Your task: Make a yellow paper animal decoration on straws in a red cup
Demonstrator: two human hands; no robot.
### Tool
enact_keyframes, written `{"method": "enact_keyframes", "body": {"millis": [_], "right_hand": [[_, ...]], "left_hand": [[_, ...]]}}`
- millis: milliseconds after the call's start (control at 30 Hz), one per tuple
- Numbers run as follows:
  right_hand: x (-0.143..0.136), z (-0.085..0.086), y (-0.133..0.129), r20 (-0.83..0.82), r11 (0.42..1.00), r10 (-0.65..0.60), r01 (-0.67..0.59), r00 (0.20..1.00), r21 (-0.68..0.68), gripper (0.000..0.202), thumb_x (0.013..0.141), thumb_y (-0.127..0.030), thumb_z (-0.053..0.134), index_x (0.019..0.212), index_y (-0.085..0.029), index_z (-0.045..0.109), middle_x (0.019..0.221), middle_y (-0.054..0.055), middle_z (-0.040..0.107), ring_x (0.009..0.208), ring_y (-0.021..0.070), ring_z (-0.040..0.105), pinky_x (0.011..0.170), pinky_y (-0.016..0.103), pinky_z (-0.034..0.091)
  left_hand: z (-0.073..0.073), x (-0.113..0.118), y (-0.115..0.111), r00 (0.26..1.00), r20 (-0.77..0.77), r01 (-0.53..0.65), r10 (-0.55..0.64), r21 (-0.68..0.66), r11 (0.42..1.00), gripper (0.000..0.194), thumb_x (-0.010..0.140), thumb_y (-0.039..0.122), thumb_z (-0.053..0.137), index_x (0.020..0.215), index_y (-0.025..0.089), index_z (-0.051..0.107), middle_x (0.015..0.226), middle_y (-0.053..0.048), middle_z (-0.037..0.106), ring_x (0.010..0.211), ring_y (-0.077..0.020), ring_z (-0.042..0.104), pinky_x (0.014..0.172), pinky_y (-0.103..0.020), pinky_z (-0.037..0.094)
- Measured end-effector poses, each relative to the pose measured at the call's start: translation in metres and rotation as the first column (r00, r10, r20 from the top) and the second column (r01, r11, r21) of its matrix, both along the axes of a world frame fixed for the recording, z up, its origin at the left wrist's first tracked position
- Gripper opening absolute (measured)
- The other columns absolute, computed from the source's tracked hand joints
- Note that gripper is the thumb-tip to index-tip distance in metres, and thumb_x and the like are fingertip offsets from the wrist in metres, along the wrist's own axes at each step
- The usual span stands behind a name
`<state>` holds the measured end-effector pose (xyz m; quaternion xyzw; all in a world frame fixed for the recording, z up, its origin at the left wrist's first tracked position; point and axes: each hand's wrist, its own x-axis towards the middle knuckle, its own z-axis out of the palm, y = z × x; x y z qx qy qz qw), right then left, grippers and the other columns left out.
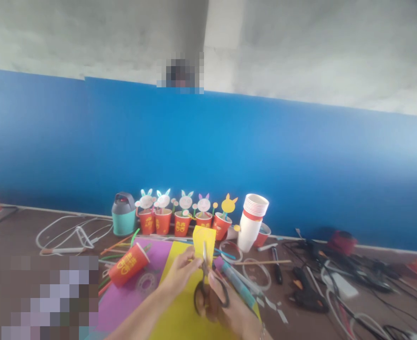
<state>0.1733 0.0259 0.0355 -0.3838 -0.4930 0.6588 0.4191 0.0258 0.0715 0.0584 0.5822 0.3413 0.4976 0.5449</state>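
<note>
Holding scissors [204, 269]; rabbit figures [186, 202] stand in red cups [182, 225].

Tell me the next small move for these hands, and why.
Perhaps make one short snip into the small rectangular yellow paper piece with the black-handled metal scissors: the right hand grips them, their blades are at the paper, and the left hand seems to steady its lower edge.

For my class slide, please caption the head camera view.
Right hand holding scissors against small yellow paper, left hand at its edge, before a row of red cups with paper animal heads.
</note>
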Motion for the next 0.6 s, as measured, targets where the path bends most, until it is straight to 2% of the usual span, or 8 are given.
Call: {"method": "enact_keyframes", "body": {"millis": [67,133,233,300,433,600], "right_hand": [[0.001,-0.002,0.001,-0.074,0.998,0.047,-0.050,0.996,-0.038,0.057,0.077,-0.070,0.057,0.110,-0.024,0.062,0.058,0.001,0.061,0.048,0.0155,0.053,0.042,0.023,0.029],[0.001,0.002,0.002,-0.067,0.999,0.043,-0.044,0.997,-0.009,0.051,0.078,-0.068,0.058,0.097,-0.021,0.066,0.055,0.000,0.059,0.044,0.0128,0.049,0.042,0.022,0.027],[0.001,0.011,0.003,0.084,0.997,-0.009,0.003,0.996,0.072,0.052,0.079,-0.065,0.058,0.065,-0.015,0.064,0.047,0.000,0.054,0.039,0.0084,0.040,0.041,0.022,0.021],[0.001,0.016,0.003,0.184,0.995,-0.060,0.043,0.981,0.092,0.052,0.076,-0.063,0.062,0.055,-0.015,0.060,0.046,0.001,0.053,0.039,0.0080,0.039,0.040,0.022,0.020],[0.003,0.017,0.005,0.239,0.995,-0.069,0.051,0.968,0.081,0.046,0.074,-0.059,0.064,0.058,-0.015,0.062,0.047,0.001,0.055,0.040,0.0096,0.042,0.041,0.023,0.023],[0.009,0.014,0.008,0.256,0.996,-0.038,0.014,0.966,0.093,0.043,0.071,-0.059,0.065,0.070,-0.016,0.066,0.047,-0.001,0.055,0.040,0.0099,0.039,0.043,0.024,0.023]], "left_hand": [[0.000,0.000,-0.001,0.999,0.031,0.033,-0.033,-0.014,0.999,0.031,0.075,0.047,0.066,0.066,0.018,0.063,0.076,-0.005,0.063,0.076,-0.0199,0.056,0.077,-0.033,0.043],[-0.003,-0.001,0.000,0.999,-0.006,0.050,-0.050,-0.030,0.998,0.032,0.076,0.048,0.063,0.065,0.018,0.061,0.068,-0.003,0.061,0.071,-0.0188,0.055,0.075,-0.034,0.043],[-0.010,-0.004,0.006,0.991,-0.132,0.009,-0.009,-0.004,1.000,0.035,0.076,0.049,0.061,0.062,0.018,0.056,0.062,0.000,0.055,0.065,-0.0167,0.050,0.067,-0.032,0.040],[-0.014,-0.005,0.010,0.983,-0.183,-0.017,0.019,0.015,1.000,0.036,0.075,0.049,0.063,0.058,0.018,0.052,0.060,0.001,0.050,0.063,-0.0152,0.046,0.063,-0.030,0.037],[-0.019,-0.007,0.014,0.982,-0.187,0.031,-0.030,0.004,1.000,0.038,0.073,0.052,0.064,0.061,0.017,0.056,0.062,0.000,0.053,0.064,-0.0151,0.047,0.062,-0.029,0.037],[-0.014,-0.009,0.011,0.981,-0.167,0.104,-0.103,-0.002,0.995,0.036,0.075,0.051,0.064,0.072,0.015,0.064,0.071,-0.003,0.061,0.072,-0.0184,0.054,0.069,-0.032,0.041]]}}
